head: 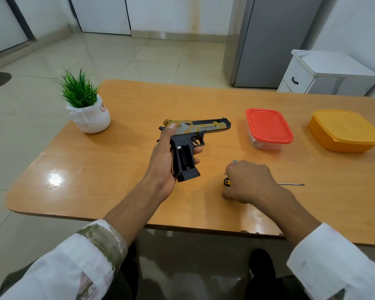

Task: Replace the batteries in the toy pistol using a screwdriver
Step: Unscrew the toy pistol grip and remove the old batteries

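Head view. I see the left hand [162, 156] holding the toy pistol [195, 128] up over the wooden table [108, 169]. Its fingers are wrapped round the grip, thumb up on the rear of the slide, barrel pointing right. The battery bay [184, 158] in the grip is uncovered. I can't make out whether cells are inside.

The right hand [249, 180] is knuckles-up on the table, fingers curled down over the screwdriver [290, 184], which lies flat beneath it. I can't tell whether it actually grips it.

Red-lidded box [268, 126] and yellow box [344, 131] far right. Potted plant [87, 107] far left.
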